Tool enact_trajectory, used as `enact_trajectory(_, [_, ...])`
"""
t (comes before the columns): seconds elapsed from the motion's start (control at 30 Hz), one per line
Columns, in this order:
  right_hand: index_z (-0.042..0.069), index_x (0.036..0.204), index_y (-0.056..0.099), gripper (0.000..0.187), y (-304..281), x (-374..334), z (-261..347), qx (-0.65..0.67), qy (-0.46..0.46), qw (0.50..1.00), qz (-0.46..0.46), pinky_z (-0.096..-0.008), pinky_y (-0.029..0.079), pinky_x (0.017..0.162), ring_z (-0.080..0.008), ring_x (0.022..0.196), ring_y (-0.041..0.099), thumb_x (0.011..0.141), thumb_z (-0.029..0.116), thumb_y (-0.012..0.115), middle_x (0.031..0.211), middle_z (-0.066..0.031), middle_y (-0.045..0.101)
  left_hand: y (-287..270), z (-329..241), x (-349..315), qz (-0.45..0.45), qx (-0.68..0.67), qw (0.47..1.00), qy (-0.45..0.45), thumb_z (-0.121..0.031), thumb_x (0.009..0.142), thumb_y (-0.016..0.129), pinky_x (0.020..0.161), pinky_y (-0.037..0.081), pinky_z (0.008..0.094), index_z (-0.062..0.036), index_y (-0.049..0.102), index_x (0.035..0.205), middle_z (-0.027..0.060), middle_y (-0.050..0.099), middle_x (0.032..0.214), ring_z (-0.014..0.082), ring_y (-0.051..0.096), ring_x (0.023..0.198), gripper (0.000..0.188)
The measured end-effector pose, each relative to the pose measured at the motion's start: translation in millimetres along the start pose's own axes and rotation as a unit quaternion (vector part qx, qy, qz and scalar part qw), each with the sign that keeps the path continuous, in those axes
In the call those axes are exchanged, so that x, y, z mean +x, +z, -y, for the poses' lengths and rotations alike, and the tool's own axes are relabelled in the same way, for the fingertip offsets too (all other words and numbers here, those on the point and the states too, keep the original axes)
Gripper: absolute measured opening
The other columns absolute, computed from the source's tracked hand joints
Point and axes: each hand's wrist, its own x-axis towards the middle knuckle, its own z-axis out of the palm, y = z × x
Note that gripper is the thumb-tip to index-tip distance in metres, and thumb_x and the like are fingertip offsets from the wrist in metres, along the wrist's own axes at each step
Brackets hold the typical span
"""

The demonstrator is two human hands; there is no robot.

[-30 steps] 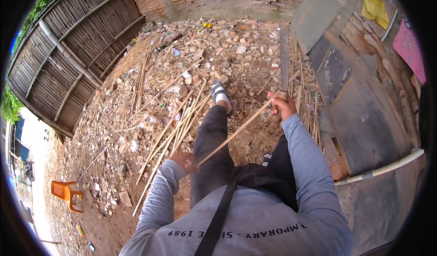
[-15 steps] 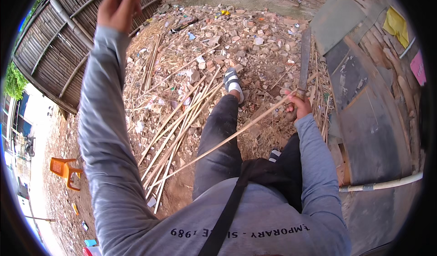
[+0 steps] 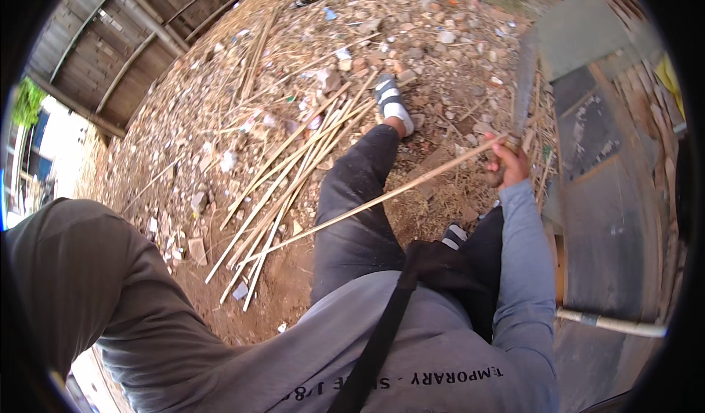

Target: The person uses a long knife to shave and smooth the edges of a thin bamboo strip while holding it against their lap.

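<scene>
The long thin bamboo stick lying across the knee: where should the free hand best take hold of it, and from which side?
Probably at the free lower end of the long thin bamboo stick, coming from the person's left. The right hand already holds its upper end together with the long flat blade, and the stick slants down-left over the dark trouser leg.

Bright, even daylight fills the yard, and the shadows are soft. The far left glares white, blown out. Straight lines bow toward the black fisheye rim, and the near sleeve [image 3: 81, 281] looms blurred and dark.
</scene>
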Motion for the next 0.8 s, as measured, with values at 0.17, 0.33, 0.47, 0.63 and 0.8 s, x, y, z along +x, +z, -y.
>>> enact_trajectory(0.17, [0.004,0.103,0.057,0.024,-9.4,6.5,-9.0,-0.003,-0.008,1.0,0.02,-0.026,0.044,0.047,-0.009,0.054,0.048,0.079,0.002,0.061,0.116,-0.016,0.06,-7.6,11.3,-97.3,0.182,0.042,0.977,-0.104,-0.029,0.092,0.052,0.081,0.046,0.0354,-0.0016,0.056,0.106,0.0134,0.06,0.1,0.0213,0.057,0.089,0.032])
enact_trajectory(0.33, [0.006,0.098,0.056,0.019,-16.6,1.4,-2.2,-0.019,-0.021,0.999,0.033,-0.0259,0.046,0.048,-0.0096,0.049,0.048,0.08,0.006,0.06,0.117,-0.0171,0.06,17.1,1.5,-161.4,0.332,0.036,0.926,-0.179,-0.03,0.09,0.055,0.084,0.045,0.036,-0.0004,0.054,0.109,0.0146,0.059,0.103,0.0225,0.056,0.093,0.035])
enact_trajectory(0.47, [0.007,0.094,0.053,0.015,-1.5,-5.5,-0.3,-0.066,-0.029,0.997,0.005,-0.0256,0.045,0.048,-0.0093,0.049,0.048,0.08,0.006,0.059,0.118,-0.0189,0.059,30.2,-7.0,-186.1,0.355,0.018,0.914,-0.195,-0.03,0.089,0.057,0.087,0.045,0.0364,0.0005,0.053,0.111,0.0156,0.059,0.106,0.0235,0.056,0.097,0.038])
enact_trajectory(0.63, [0.008,0.093,0.053,0.014,-1.4,-3.8,0.3,-0.044,-0.018,0.998,0.027,-0.0252,0.045,0.048,-0.0093,0.049,0.048,0.08,0.004,0.058,0.119,-0.019,0.058,32.2,-29.9,-124.7,0.137,-0.045,0.986,-0.083,-0.031,0.088,0.059,0.091,0.044,0.0369,0.0017,0.051,0.113,0.0169,0.058,0.11,0.0247,0.056,0.101,0.042])
enact_trajectory(0.8, [0.007,0.092,0.053,0.014,-0.4,-4.3,9.3,-0.058,-0.036,0.997,0.035,-0.024,0.045,0.049,-0.0085,0.053,0.049,0.08,0.002,0.059,0.12,-0.0189,0.057,77.0,-83.4,-90.9,0.012,-0.23,0.973,0.011,-0.031,0.086,0.062,0.094,0.043,0.0374,0.0028,0.049,0.116,0.0181,0.057,0.114,0.0259,0.055,0.106,0.047])
